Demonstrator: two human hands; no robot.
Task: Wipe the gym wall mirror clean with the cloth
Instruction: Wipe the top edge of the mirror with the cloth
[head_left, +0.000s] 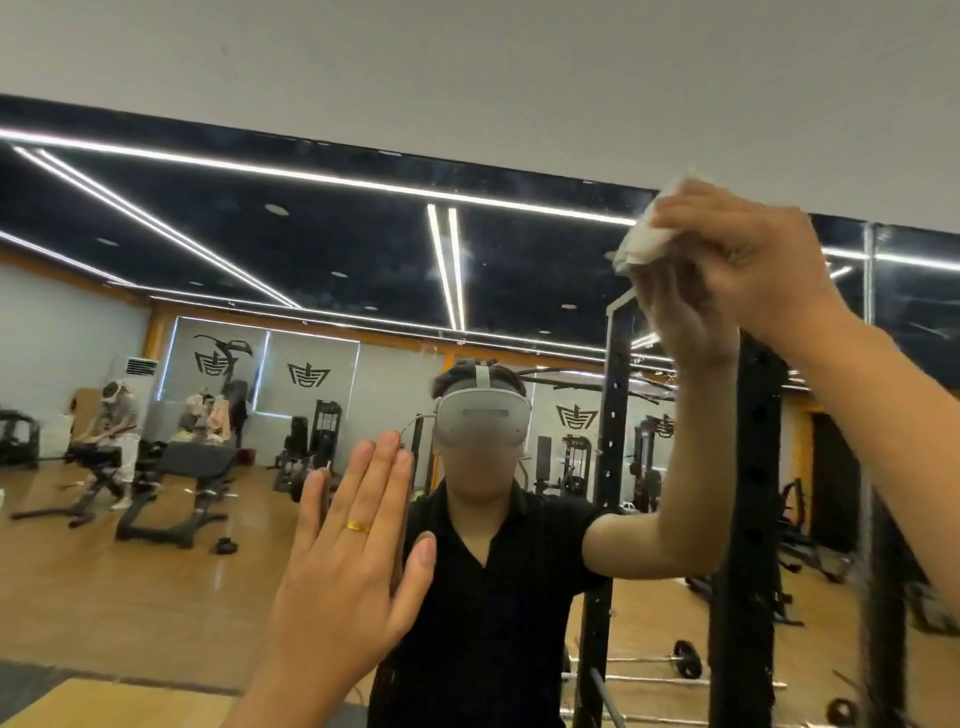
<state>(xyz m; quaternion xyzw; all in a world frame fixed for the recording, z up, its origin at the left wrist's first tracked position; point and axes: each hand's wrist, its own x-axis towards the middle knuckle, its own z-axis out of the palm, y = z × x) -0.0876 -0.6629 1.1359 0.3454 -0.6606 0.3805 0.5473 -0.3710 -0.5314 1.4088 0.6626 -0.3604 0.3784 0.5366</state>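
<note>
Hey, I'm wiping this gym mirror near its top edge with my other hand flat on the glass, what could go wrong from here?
The left hand lies flat against the mirror, so it may leave fresh prints, and its ring could scratch the glass. The right hand holds the cloth bunched small at the top edge, so passes may miss spots.

Flat left grip (348, 561), right grip (748, 265) raised (clenched).
</note>
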